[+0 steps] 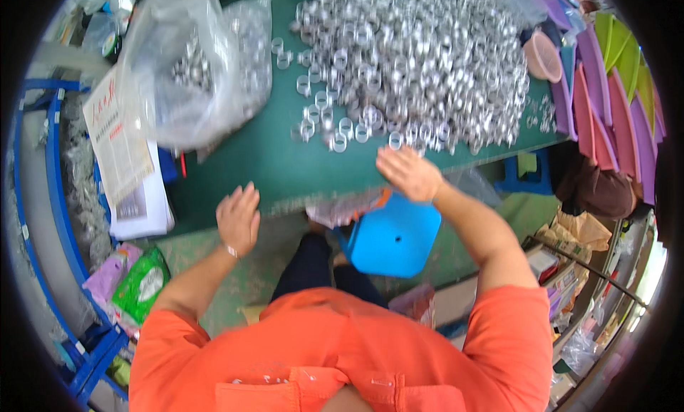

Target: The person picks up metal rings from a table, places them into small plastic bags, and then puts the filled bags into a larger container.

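Note:
A large heap of small shiny metal rings (427,63), which look like hose clamps, covers much of the green tabletop (285,155). My right hand (410,172) is at the table's near edge, fingers stretched out, just in front of the closest rings; nothing shows in it. My left hand (239,216) is at the near edge further left, fingers spread and holding nothing. Beyond it, a clear plastic bag (171,120) stands with its mouth gaping and some metal pieces inside. Another filled clear bag (249,55) leans beside it.
A blue stool (395,237) stands below the table edge near my legs. Printed papers (117,141) lie at the table's left end, next to a blue metal rack (60,170). Purple, pink and green plastic bins (598,91) and a pink bowl (543,57) are at the right.

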A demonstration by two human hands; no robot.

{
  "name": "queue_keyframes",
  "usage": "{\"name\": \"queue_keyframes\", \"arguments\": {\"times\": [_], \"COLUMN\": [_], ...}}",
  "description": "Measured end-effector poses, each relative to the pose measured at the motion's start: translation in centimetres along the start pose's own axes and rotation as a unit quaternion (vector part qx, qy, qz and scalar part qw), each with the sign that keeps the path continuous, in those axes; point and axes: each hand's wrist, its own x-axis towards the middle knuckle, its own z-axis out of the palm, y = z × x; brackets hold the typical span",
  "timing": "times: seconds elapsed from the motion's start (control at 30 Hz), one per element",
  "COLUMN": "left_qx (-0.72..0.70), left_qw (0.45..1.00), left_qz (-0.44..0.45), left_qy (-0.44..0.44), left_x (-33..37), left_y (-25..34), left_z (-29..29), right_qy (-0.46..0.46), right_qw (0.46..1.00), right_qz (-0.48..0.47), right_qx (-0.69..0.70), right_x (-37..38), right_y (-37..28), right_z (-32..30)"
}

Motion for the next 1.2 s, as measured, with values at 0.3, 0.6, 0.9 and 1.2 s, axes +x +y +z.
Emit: {"name": "queue_keyframes", "arguments": {"times": [0.3,0.6,0.9,1.2], "left_qx": [-0.021,-0.008,-0.022,-0.045], "left_qw": [0.998,0.998,0.998,0.999], "left_qz": [0.015,0.035,0.031,-0.024], "left_qy": [-0.057,-0.05,-0.054,-0.003], "left_x": [0.2,0.2,0.0,1.0], "left_y": [-0.6,-1.5,-1.4,0.3], "left_z": [-0.3,-0.3,-0.5,0.0], "right_qy": [-0.016,-0.018,-0.011,-0.016], "right_qw": [0.996,0.996,0.995,0.99], "right_qz": [-0.087,-0.081,-0.09,-0.109], "right_qx": [0.021,0.031,0.047,0.094], "right_x": [0.7,1.0,1.2,0.7], "right_y": [2.9,2.9,2.9,4.4], "right_z": [-2.5,-2.4,-2.6,-2.4]}}
